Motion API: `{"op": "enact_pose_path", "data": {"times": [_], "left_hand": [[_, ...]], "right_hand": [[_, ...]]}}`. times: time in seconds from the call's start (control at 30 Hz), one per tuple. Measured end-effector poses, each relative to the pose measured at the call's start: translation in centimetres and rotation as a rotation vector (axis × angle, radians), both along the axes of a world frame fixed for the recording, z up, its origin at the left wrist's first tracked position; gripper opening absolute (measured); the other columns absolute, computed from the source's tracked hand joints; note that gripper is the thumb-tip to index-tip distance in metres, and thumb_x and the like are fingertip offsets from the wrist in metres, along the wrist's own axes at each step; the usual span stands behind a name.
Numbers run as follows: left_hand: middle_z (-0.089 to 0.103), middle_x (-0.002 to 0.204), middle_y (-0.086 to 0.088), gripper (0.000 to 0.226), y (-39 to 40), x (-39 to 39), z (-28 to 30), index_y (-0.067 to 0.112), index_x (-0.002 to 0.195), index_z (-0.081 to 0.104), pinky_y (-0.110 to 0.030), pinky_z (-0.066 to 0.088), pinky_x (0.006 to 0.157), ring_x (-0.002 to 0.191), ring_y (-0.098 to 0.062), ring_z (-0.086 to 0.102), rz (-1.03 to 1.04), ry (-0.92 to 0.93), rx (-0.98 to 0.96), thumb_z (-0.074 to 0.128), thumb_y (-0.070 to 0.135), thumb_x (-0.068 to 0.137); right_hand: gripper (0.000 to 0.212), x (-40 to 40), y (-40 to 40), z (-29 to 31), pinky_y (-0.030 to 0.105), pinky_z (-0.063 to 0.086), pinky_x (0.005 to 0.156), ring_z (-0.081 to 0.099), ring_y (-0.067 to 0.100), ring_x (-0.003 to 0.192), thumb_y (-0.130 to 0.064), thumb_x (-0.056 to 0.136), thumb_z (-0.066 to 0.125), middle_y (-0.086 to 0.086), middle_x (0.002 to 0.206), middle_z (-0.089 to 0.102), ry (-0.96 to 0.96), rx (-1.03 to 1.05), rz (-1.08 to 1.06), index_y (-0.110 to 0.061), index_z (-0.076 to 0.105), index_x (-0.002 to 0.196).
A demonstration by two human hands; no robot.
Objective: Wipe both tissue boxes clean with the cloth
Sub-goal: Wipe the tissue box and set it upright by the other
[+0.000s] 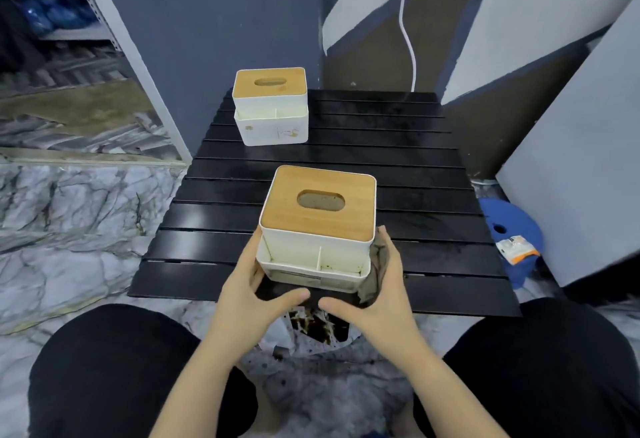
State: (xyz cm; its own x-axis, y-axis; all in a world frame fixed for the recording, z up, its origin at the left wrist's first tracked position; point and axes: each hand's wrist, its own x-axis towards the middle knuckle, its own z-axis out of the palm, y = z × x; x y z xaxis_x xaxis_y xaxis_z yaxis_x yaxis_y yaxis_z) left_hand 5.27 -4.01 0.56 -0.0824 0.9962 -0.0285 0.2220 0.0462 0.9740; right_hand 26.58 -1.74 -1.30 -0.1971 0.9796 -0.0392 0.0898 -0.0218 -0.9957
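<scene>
Cradling the near tissue box at the front edge of the black slatted desk, the person seems to be in the middle of cleaning the first of the two boxes. The left hand rests against the box's left side at about 8 o'clock from it, its fingers fairly straight and reaching under the front, steadying rather than clutching. The right hand sits at about 4 o'clock from the box and presses the dark cloth against the right wall, with the cloth bunched between palm and box; how tightly that hand's fingers curl round the cloth I cannot tell, since the cloth and box hide them. Brown specks show in the open front tray, so my judgement is that the next move calls for drawing the cloth along the right side and then round into that tray, while the left hand keeps the box from sliding off the edge. The far tissue box stands at 11 o'clock from the near one, well apart, with brownish marks on its front and not yet attended to. A blue stool stands on the floor at 3 o'clock beside the desk, and a white cable hangs down the wall at 1 o'clock. Nothing on the desk lies between the two boxes; the main risk is the near box's closeness to the front edge.
</scene>
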Motion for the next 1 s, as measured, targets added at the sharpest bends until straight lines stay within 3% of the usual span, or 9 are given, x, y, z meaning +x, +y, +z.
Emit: {"op": "enact_pose_path", "data": {"times": [0.1,0.13,0.23,0.3,0.47,0.63,0.7,0.9,1.0], "left_hand": [[0.056,0.145,0.020,0.083,0.4,0.4,-0.5,0.031,0.152,0.043,-0.035,0.044,0.115,0.138,-0.001,0.048,0.092,-0.009,0.070,0.080,0.003,0.082],[0.057,0.144,0.020,0.081,0.7,0.3,-0.4,0.031,0.151,0.044,-0.036,0.044,0.114,0.138,-0.001,0.048,0.096,-0.007,0.080,0.079,0.003,0.084],[0.056,0.145,0.021,0.080,2.4,0.9,0.8,0.033,0.152,0.044,-0.034,0.045,0.113,0.138,-0.001,0.048,0.067,-0.008,0.122,0.078,0.003,0.085],[0.056,0.145,0.021,0.081,4.7,1.7,1.7,0.034,0.152,0.043,-0.033,0.045,0.113,0.138,0.000,0.048,0.050,-0.007,0.160,0.077,0.002,0.086],[0.060,0.141,0.017,0.079,13.2,3.7,3.1,0.034,0.153,0.042,-0.037,0.046,0.113,0.133,-0.001,0.052,0.043,-0.004,0.250,0.078,0.010,0.087],[0.063,0.121,0.037,0.071,21.9,5.3,2.9,0.035,0.148,0.048,-0.010,0.045,0.099,0.118,0.017,0.054,0.044,0.044,0.299,0.078,0.013,0.087],[0.063,0.118,0.040,0.069,25.0,5.8,2.2,0.034,0.147,0.049,-0.005,0.043,0.093,0.115,0.020,0.053,0.023,0.057,0.299,0.077,0.012,0.088],[0.066,0.125,0.024,0.071,31.5,6.1,-0.7,0.034,0.148,0.047,-0.023,0.047,0.103,0.119,0.011,0.056,0.015,0.039,0.259,0.077,0.011,0.088],[0.065,0.123,0.030,0.071,33.2,6.1,-1.3,0.034,0.148,0.046,-0.015,0.044,0.098,0.118,0.014,0.055,0.016,0.063,0.254,0.077,0.012,0.088]], "right_hand": [[0.104,-0.2,0.8,-0.4,0.039,0.039,0.121,0.043,0.003,0.143,-0.007,0.080,0.087,-0.015,0.156,0.043,0.019,0.043,-0.068,-0.030,0.022,0.158],[0.099,-0.1,1.2,-0.1,0.039,0.041,0.119,0.045,0.004,0.142,-0.005,0.081,0.086,-0.012,0.154,0.045,0.024,0.053,-0.075,-0.028,0.026,0.156],[0.091,0.5,2.8,1.1,0.019,0.046,0.108,0.050,0.000,0.135,-0.001,0.080,0.084,-0.007,0.149,0.049,0.026,0.093,-0.090,-0.025,0.032,0.152],[0.088,1.2,4.8,2.2,0.013,0.046,0.103,0.052,0.000,0.134,0.000,0.080,0.083,-0.006,0.147,0.051,0.037,0.127,-0.100,-0.021,0.034,0.150],[0.080,3.4,13.2,5.1,0.025,0.047,0.110,0.056,0.007,0.131,-0.005,0.077,0.087,-0.004,0.141,0.057,-0.033,0.238,-0.164,-0.018,0.043,0.143],[0.077,4.1,21.3,4.8,0.043,0.049,0.112,0.059,0.012,0.128,-0.007,0.076,0.089,-0.003,0.136,0.061,-0.085,0.277,-0.274,-0.016,0.047,0.140],[0.075,4.2,23.9,4.1,0.043,0.049,0.112,0.059,0.011,0.127,-0.009,0.077,0.089,-0.005,0.135,0.061,-0.103,0.274,-0.304,-0.018,0.048,0.139],[0.075,4.1,29.8,1.6,0.041,0.048,0.112,0.058,0.012,0.127,-0.011,0.077,0.089,-0.003,0.136,0.060,-0.173,0.267,-0.362,-0.016,0.047,0.140],[0.073,3.7,31.3,0.7,0.038,0.048,0.112,0.057,0.011,0.128,-0.011,0.079,0.088,-0.004,0.136,0.059,-0.174,0.269,-0.378,-0.016,0.047,0.140]]}}
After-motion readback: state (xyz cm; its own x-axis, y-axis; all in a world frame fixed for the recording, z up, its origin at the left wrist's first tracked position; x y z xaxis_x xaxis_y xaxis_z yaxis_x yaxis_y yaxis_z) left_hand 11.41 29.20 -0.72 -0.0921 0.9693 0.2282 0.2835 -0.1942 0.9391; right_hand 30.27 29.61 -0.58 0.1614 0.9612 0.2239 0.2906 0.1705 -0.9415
